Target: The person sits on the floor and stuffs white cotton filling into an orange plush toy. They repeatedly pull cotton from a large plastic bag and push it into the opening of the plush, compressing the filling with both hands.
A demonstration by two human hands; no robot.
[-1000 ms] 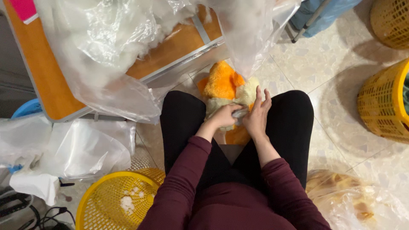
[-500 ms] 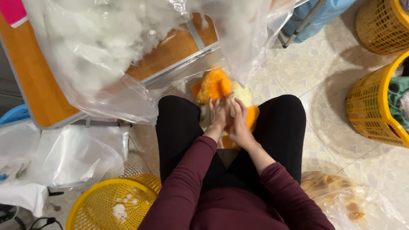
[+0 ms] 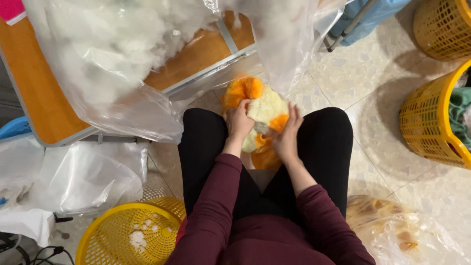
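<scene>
down between the person's knees, a yellow and orange plush toy [image 3: 260, 118] is resting on the tiled floor [image 3: 363, 73], and both hands are working on it. the left hand [image 3: 239, 120] is curling closed over the toy's pale yellow body, just below the orange tuft. the right hand [image 3: 287, 135] is lying flatter against the toy's right side, fingers [image 3: 294, 112] loosely bent and pressing into the fabric rather than clasping it. above the toy, a large clear plastic bag [image 3: 142, 54] is holding a mass of white stuffing and is leaning over a wooden board [image 3: 44, 108]. at lower left, a yellow plastic basket [image 3: 117, 235] is holding a few small white tufts. at right, another yellow basket [image 3: 431, 122] is holding green cloth. a clear bag [image 3: 397, 230] with brownish contents is lying at lower right.
</scene>
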